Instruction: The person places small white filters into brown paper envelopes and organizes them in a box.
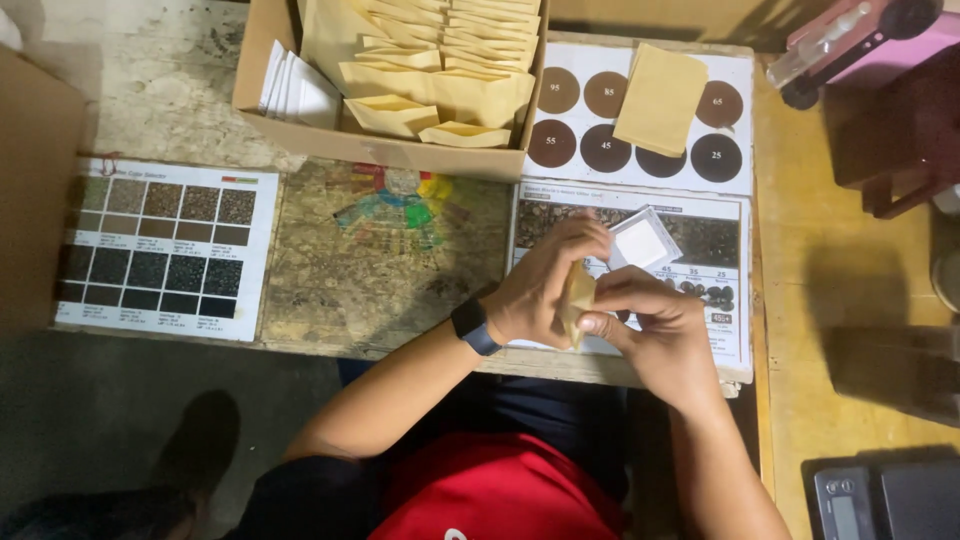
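Both hands met over the desk, holding a small tan paper pouch between them. The left hand, with a dark watch at its wrist, wrapped the pouch from the left side; the right hand pinched its lower edge with the thumb. Just beyond the fingers lay a small white packet on a printed chart. Farther off, another tan pouch lay on a sheet of brown circles, beside a cardboard box filled with more pouches. A black scale sat at the lower right.
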